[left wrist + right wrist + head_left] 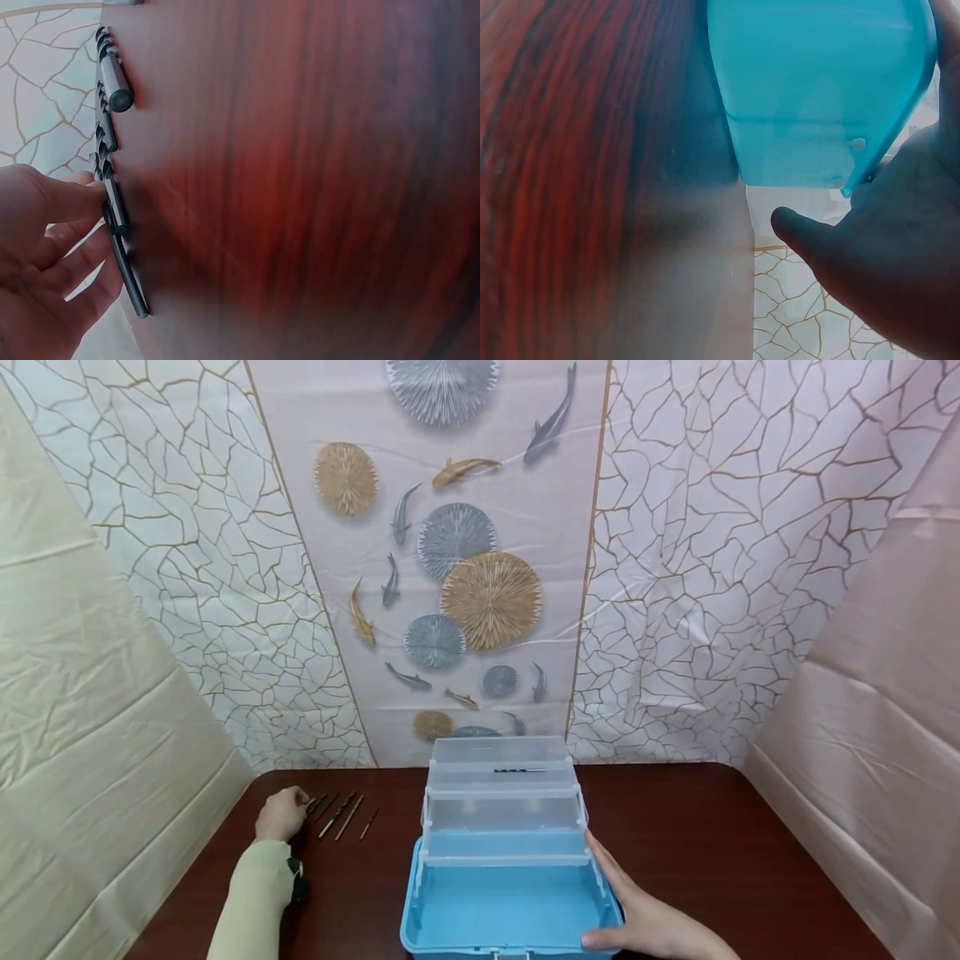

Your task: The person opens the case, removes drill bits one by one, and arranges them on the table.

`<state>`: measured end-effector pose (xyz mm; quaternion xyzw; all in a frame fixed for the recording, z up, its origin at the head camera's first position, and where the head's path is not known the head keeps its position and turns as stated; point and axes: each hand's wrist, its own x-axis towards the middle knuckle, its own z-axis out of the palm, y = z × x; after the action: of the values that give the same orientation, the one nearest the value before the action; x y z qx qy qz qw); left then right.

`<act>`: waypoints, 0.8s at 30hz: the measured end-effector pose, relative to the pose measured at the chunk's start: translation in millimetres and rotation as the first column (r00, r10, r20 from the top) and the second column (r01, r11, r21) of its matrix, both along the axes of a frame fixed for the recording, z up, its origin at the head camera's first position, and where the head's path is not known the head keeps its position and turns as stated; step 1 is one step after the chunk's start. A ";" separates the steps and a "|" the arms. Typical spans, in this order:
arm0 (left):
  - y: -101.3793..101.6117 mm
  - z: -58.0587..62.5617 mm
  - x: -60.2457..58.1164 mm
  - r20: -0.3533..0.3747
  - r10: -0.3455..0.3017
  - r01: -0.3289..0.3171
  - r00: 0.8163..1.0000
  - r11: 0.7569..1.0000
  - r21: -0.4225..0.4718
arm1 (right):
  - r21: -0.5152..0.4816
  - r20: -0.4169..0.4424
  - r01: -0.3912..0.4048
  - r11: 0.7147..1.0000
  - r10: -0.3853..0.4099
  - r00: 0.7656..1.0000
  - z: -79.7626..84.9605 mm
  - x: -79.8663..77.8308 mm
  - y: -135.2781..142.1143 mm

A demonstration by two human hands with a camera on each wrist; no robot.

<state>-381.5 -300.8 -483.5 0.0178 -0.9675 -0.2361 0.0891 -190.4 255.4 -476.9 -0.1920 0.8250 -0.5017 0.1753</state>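
Several metal drill bits (349, 817) lie in a loose row on the left part of the table. At the row's left end my left hand (281, 815) pinches a dark drill bit (129, 270) between thumb and fingers, low at the tabletop. Close beside those fingers lies another bit (115, 199). A blue toolbox (408, 902) with raised clear trays (504, 814) stands at front centre. One drill bit (517, 770) rests in the topmost tray. My right hand (652, 920) rests on the box's right side, fingers extended along it and thumb over the front corner.
The dark red-brown table (697, 843) extends on both sides of the toolbox. A patterned cloth backdrop (480, 610) rises behind it, with plain beige cloth (112, 735) at the sides. The box's front latch (512, 955) is at the bottom edge.
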 end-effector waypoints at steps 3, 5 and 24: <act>0.3 -2.4 0.2 0.001 0.020 -0.020 1.000 1.000 -0.003 | -0.005 0.013 0.002 1.000 -0.002 1.000 0.6 0.0 -1.2; 0.6 -4.7 -0.5 0.013 0.033 -0.033 0.999 0.999 0.001 | -0.008 0.031 0.003 1.000 -0.003 1.000 1.0 0.1 -1.8; 3.4 -10.8 -2.6 -0.014 0.035 -0.034 0.999 0.998 0.043 | 0.054 -0.143 -0.029 0.998 0.037 0.989 0.5 0.4 1.5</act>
<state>-384.2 -297.4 -494.3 0.0346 -0.9610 -0.2555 0.0999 -189.9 256.9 -476.4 -0.2367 0.8449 -0.4621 0.1285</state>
